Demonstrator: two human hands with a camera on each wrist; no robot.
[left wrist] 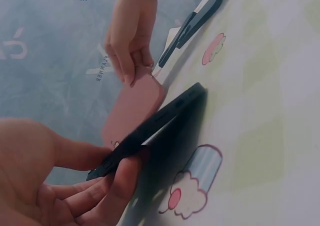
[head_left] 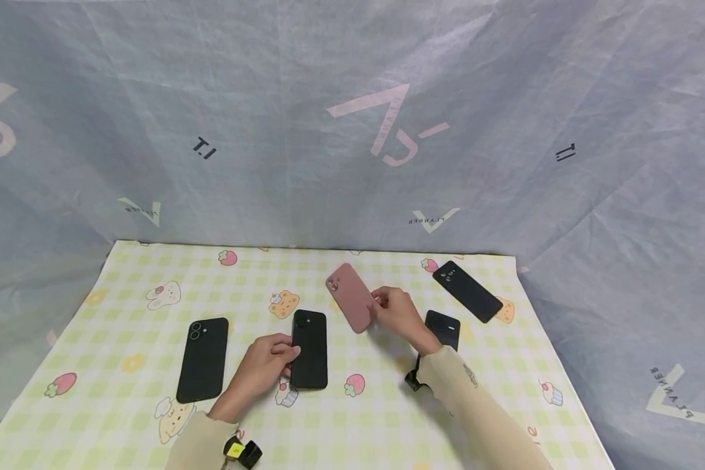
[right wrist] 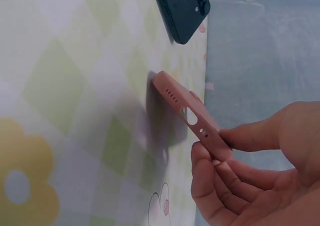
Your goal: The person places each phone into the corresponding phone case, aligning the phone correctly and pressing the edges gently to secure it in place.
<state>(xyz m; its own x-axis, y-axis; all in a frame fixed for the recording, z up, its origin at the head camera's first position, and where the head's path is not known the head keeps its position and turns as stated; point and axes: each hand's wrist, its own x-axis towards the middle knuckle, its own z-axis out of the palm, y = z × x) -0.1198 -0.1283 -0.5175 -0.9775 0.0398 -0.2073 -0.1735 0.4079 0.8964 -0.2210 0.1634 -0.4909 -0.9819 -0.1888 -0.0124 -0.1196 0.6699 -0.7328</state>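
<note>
My left hand (head_left: pixel 268 360) grips the left long side of a black phone case (head_left: pixel 310 352), thumb on top and fingers beneath. In the left wrist view, that black case (left wrist: pixel 155 121) is tilted, its held side raised above the cloth. Farther back and to the right, my right hand (head_left: pixel 397 312) pinches the lower right side of a pink phone case (head_left: pixel 350 297). The right wrist view shows the pink case (right wrist: pixel 187 111) tilted, its end cutouts facing the camera and its held corner between thumb and fingers.
One black phone case (head_left: pixel 202 360) lies at the left, another (head_left: pixel 467 291) at the back right. A black phone-shaped thing (head_left: pixel 443 326) is partly hidden under my right forearm. A green-checked cartoon cloth (head_left: pixel 382 418) covers the table; grey-blue fabric (head_left: pixel 305 130) hangs behind.
</note>
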